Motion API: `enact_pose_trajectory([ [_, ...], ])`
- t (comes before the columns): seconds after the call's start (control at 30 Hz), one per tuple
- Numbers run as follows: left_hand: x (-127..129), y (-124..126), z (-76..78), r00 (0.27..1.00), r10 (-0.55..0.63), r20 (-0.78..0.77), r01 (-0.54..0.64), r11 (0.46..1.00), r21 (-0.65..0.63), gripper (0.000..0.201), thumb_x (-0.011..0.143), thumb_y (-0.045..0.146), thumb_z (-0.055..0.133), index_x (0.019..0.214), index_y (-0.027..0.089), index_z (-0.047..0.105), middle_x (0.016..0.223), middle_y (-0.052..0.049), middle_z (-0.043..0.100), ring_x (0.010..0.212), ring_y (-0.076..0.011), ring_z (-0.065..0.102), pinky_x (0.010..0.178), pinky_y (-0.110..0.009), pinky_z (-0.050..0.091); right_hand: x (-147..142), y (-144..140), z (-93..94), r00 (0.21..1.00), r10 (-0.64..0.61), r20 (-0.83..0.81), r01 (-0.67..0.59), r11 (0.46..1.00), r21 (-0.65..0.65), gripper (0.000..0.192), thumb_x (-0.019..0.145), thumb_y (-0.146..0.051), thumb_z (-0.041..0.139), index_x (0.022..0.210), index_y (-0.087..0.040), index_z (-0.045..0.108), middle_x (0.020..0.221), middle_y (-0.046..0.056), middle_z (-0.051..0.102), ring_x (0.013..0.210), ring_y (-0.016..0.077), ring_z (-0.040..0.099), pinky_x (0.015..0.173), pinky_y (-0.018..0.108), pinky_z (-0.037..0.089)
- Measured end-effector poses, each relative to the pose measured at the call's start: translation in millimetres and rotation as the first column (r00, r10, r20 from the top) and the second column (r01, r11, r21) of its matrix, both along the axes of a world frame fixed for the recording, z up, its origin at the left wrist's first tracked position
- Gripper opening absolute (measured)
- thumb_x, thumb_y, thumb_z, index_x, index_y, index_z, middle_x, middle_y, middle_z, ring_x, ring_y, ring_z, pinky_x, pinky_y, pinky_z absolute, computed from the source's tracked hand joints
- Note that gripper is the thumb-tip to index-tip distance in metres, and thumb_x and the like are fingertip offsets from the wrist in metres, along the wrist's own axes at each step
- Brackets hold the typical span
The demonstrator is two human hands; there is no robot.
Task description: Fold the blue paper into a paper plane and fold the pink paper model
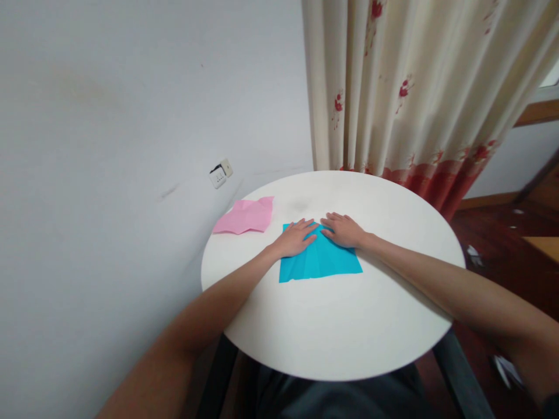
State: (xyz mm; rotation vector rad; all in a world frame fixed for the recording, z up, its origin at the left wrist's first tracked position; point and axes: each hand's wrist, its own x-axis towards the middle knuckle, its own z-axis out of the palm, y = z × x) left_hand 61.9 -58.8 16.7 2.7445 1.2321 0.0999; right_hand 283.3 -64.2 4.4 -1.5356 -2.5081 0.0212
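A creased sheet of blue paper [321, 262] lies spread on the round white table [332, 326]. My left hand [296, 238] rests flat on its upper left part, fingers stretched toward the middle. On the upper right part lies my right hand [343, 230], palm down with the fingers extended. The fingertips of the two hands are close together near the sheet's far edge but apart. Both hands cover parts of the paper's far side. A creased pink sheet of paper [247, 216] lies beyond my left hand, near the table's left edge.
A white wall [131, 145] borders the table on the left, with a power socket [217, 177] on it. Behind the table hangs a cream curtain [371, 87] with red flowers. The dark red floor [489, 233] shows at the right.
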Motion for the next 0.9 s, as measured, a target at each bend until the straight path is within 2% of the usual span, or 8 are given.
enact_pose_trajectory([
  [0.27,0.3,0.2,1.8,1.000,-0.008,0.029,0.009,1.000,-0.029,0.054,0.105,0.051,0.029,0.153,0.029,0.037,0.164,-0.006,0.027,0.152,-0.0280,0.021,0.121,-0.056,0.015,0.0,-0.6,1.2,1.000,-0.001,0.002,0.001,1.000,-0.012,0.046,0.102,-0.044,0.037,0.138,-0.021,0.054,0.151,0.016,0.047,0.138,0.0335,0.043,0.109,0.055,0.036],
  [0.57,3.9,-3.5,3.6,0.995,-0.091,0.041,0.091,0.996,-0.007,0.049,0.105,0.042,0.031,0.148,0.025,0.046,0.160,-0.006,0.037,0.150,-0.0256,0.026,0.122,-0.050,0.021,0.0,0.3,1.8,1.000,0.000,0.012,0.001,1.000,-0.016,0.048,0.103,-0.047,0.034,0.137,-0.021,0.055,0.151,0.016,0.046,0.139,0.0331,0.042,0.108,0.053,0.037],
  [0.9,0.6,1.2,0.3,1.000,-0.016,0.012,0.016,1.000,-0.003,0.056,0.104,0.051,0.028,0.154,0.026,0.035,0.164,-0.007,0.028,0.152,-0.0289,0.021,0.121,-0.054,0.018,0.3,0.3,0.2,1.000,-0.006,0.011,0.006,1.000,-0.010,0.047,0.102,-0.045,0.037,0.140,-0.021,0.052,0.153,0.016,0.044,0.141,0.0334,0.040,0.110,0.054,0.035],
])
